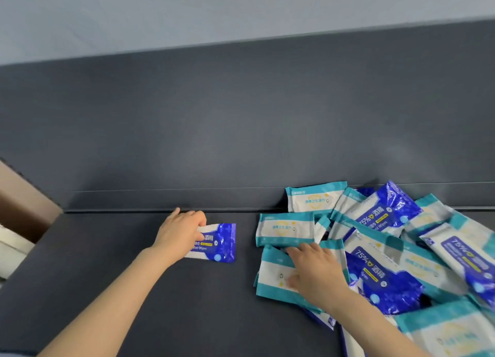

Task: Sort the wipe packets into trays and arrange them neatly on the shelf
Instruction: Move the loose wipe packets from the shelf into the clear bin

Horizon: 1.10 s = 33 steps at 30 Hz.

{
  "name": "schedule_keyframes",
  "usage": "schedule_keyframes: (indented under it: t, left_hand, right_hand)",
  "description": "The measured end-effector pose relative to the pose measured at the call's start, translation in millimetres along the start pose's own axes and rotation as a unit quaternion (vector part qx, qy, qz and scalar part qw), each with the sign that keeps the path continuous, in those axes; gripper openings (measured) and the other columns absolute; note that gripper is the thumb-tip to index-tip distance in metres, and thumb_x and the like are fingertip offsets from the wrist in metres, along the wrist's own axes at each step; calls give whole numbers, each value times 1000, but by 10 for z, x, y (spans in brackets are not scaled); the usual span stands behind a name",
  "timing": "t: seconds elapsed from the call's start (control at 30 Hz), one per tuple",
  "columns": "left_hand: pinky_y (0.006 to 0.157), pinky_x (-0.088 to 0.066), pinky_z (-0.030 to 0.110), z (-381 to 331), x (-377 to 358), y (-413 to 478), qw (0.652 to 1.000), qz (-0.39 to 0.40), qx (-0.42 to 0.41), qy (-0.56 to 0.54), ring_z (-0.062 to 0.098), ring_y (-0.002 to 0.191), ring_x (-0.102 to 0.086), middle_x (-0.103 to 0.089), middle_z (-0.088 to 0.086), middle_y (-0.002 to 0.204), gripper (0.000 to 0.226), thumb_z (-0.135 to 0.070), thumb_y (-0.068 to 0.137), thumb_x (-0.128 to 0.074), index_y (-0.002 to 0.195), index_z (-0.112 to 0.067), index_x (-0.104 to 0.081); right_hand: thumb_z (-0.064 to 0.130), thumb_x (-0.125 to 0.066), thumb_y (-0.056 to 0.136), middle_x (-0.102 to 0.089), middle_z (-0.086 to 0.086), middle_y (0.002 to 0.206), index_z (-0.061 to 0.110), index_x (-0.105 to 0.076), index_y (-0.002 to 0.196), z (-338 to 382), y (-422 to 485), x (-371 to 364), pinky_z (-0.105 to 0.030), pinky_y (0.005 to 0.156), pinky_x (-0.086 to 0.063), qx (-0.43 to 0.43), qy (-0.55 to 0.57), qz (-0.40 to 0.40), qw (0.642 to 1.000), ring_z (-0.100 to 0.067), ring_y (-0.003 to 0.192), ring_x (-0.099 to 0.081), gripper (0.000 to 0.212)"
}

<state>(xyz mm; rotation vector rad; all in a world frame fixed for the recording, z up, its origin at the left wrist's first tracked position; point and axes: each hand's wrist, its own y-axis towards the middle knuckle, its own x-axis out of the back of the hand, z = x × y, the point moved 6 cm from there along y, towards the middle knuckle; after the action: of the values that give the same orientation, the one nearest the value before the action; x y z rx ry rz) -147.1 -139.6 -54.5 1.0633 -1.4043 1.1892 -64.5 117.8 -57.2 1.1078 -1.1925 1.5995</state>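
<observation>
A dark blue wipe packet (218,243) lies flat on the dark grey shelf (134,276), left of a loose pile. My left hand (180,232) grips its left end, fingers curled over the edge. The pile (388,249) at the right mixes teal-and-white packets and dark blue packets, overlapping at all angles. My right hand (316,273) presses down on a teal-and-white packet (276,276) at the pile's near left corner, with the thumb on top. Another teal-and-white packet (285,229) lies just beyond it. No tray is in view.
The shelf's dark back panel (241,129) rises behind the packets, with a low lip along its foot. A brown cardboard box (21,204) shows at the left edge. Bare shelf surface stretches between my arms and to the left.
</observation>
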Motion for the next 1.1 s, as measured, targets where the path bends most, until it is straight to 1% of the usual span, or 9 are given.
schedule_keyframes:
  t: [0.1, 0.2, 0.3, 0.47, 0.63, 0.73, 0.83, 0.97, 1.1]
  left_hand:
    - [65, -41, 27, -235, 67, -134, 991, 4, 10, -133, 10, 88, -55, -57, -12, 103, 12, -26, 91, -56, 92, -27, -44]
    - [70, -45, 29, -554, 121, -167, 980, 22, -40, -194, 8, 93, -56, -54, -16, 103, 14, -25, 91, -56, 95, -31, -44]
    - [73, -46, 30, -860, 146, -85, 969, 22, -70, -235, 6, 94, -56, -56, -13, 108, 12, -27, 91, -55, 99, -29, -47]
    - [86, -44, 32, -1354, 16, 147, 977, 9, -103, -187, 12, 114, -49, -51, -8, 125, 31, -36, 91, -57, 118, -25, -48]
    - [105, -35, 38, -1537, -198, 206, 989, 37, -117, -82, 18, 120, -48, -50, -2, 134, 63, -57, 86, -57, 135, -24, -38]
    - [88, -42, 30, -1473, -164, 182, 991, 41, -108, -61, 16, 110, -53, -52, -2, 122, 61, -63, 79, -61, 123, -22, -45]
    - [67, -42, 27, -1456, -147, 75, 988, 69, -107, -84, 10, 91, -56, -51, -5, 104, 45, -63, 80, -60, 93, -24, -44]
    - [73, -45, 31, -1709, -61, -73, 968, 115, -147, -171, 8, 86, -55, -47, -11, 93, 36, -58, 79, -63, 84, -27, -44]
    - [79, -43, 34, -2123, -80, -163, 959, 136, -218, -121, 13, 98, -48, -47, -6, 104, 45, -56, 81, -63, 99, -17, -48]
  right_hand:
    - [27, -52, 84, -53, 3, 119, 27, -45, 135, 16, -34, -18, -30, 93, -37, -8, 46, -4, 999, -19, 113, -49, 51]
    - [28, -55, 84, -51, 5, 107, 20, -57, 115, -186, -150, 141, -29, 74, -47, -53, 124, -48, 990, -16, 97, -54, 32]
    - [29, -59, 84, -50, 5, 96, 18, -58, 104, -539, -288, 375, -25, 59, -42, -108, 148, -109, 977, -13, 80, -52, 23]
    - [24, -58, 88, -59, -3, 118, 15, -50, 125, -952, -475, 512, -28, 67, -35, -186, 156, -133, 961, -23, 103, -56, 38]
    - [26, -52, 90, -60, -5, 106, 15, -47, 115, -1100, -599, 340, -31, 65, -41, -234, 179, -110, 949, -22, 84, -53, 27]
    - [25, -53, 88, -54, -1, 87, 19, -40, 91, -1138, -647, 304, -31, 56, -36, -252, 194, -135, 938, -20, 72, -45, 15]
    - [23, -55, 87, -54, -1, 81, 18, -42, 87, -1149, -690, 312, -33, 54, -36, -256, 230, -141, 928, -18, 67, -47, 15]
    - [20, -59, 88, -61, -12, 115, 10, -49, 126, -1223, -803, 449, -32, 68, -35, -268, 299, -181, 898, -31, 101, -56, 40]
    - [19, -61, 88, -57, -12, 128, 8, -44, 135, -1286, -841, 565, -33, 78, -36, -257, 294, -206, 897, -31, 117, -52, 51]
